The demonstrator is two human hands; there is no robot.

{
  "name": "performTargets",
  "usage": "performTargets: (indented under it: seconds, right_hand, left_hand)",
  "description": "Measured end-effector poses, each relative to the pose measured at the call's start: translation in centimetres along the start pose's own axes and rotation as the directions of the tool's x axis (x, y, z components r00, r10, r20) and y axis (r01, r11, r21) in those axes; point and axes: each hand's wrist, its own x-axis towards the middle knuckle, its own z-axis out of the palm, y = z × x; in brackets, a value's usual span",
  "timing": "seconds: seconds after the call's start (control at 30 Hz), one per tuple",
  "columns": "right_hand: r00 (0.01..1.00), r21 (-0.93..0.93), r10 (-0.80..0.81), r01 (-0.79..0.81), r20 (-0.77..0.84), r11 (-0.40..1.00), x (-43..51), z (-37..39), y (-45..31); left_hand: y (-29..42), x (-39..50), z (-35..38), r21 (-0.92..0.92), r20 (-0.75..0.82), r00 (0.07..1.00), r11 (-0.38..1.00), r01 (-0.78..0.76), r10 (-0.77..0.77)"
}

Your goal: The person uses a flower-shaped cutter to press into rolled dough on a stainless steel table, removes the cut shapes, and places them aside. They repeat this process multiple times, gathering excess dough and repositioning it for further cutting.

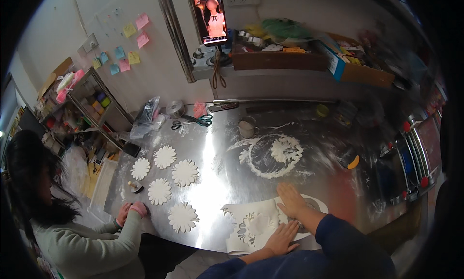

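Note:
A white rolled sheet with flower-shaped cut-outs (232, 242) lies folded at the table's near edge. My left hand (282, 239) rests flat, fingers together, on its right part. Just above it my right hand (291, 201) presses on the sheet's upper right part, at the rim of a round metal cutter (311, 203). That cutter is partly hidden by my right hand and forearm. Farther left lie several white scalloped flower shapes, among them a large one (183, 217) and one at the top (165, 156). A ring of white powder (266, 175) marks the metal table beyond my hands.
A person (87, 246) sits at the left, hands by a wooden-knobbed stamp (135, 187). Scissors (197, 120), a metal cup (247, 127) and a wire spool (175, 109) stand toward the back. A roller machine (413, 163) is at the right. A phone (211, 19) is mounted above.

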Motion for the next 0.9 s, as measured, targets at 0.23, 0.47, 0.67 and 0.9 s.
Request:
performTargets:
  seconds: [0.23,0.47,0.67,0.9]
  right_hand:
    - [0.988,-0.071,0.024,-0.013,0.155,0.997,0.6,-0.2,-0.4]
    - [0.982,-0.092,-0.019,0.037,0.188,0.995,0.7,0.0,0.1]
    - [0.982,0.202,0.052,-0.088,0.180,0.975,1.1,0.6,1.3]
    - [0.982,0.151,-0.093,0.068,0.165,0.986,0.2,-1.0,6.2]
  left_hand:
    - [-1.0,0.8,2.0,0.159,0.055,0.998,0.986,-0.043,0.034]
    - [-0.8,1.0,3.2,0.169,0.093,0.996,0.985,-0.025,0.009]
    - [-0.2,0.7,1.4,-0.012,0.073,0.996,0.999,0.049,-0.048]
    - [-0.1,0.8,1.4,-0.085,0.035,0.996,0.993,0.087,-0.084]
